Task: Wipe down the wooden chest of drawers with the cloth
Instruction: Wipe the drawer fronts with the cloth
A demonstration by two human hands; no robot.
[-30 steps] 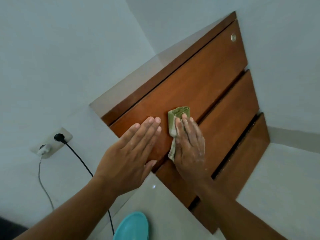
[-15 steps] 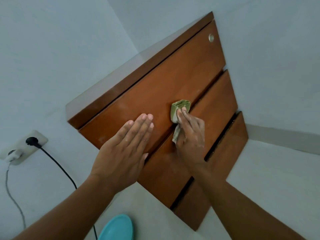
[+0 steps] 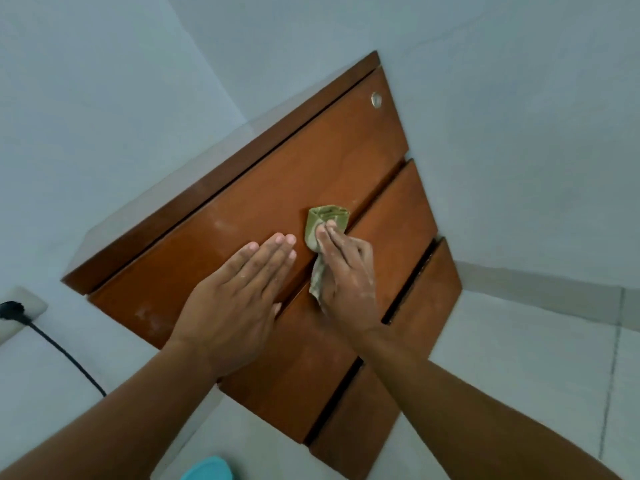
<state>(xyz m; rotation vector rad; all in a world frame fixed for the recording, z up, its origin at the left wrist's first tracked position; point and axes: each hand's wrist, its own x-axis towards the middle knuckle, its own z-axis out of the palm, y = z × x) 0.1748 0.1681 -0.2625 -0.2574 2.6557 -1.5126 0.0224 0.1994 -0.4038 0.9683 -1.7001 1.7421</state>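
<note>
The wooden chest of drawers (image 3: 346,161) stands in a corner between white walls, and I see its three drawer fronts from above. A folded green cloth (image 3: 329,216) lies against the lower edge of the top drawer front. My right hand (image 3: 349,271) holds the cloth there. Its fingers lie over the cloth, its thumb is hidden, and a strip of cloth trails out under the palm. My left hand (image 3: 235,299) rests flat on the top drawer front just left of the cloth, fingers straight and together.
A round metal lock (image 3: 376,99) sits at the top drawer's far right corner. On the left wall is a socket (image 3: 14,317) with a black cable (image 3: 65,355) running down. A teal object (image 3: 207,469) lies on the floor at the bottom edge.
The view has shifted, so the chest sits further left in frame. My right hand has slid the cloth slightly right along the gap under the top drawer. My left hand stays flat.
</note>
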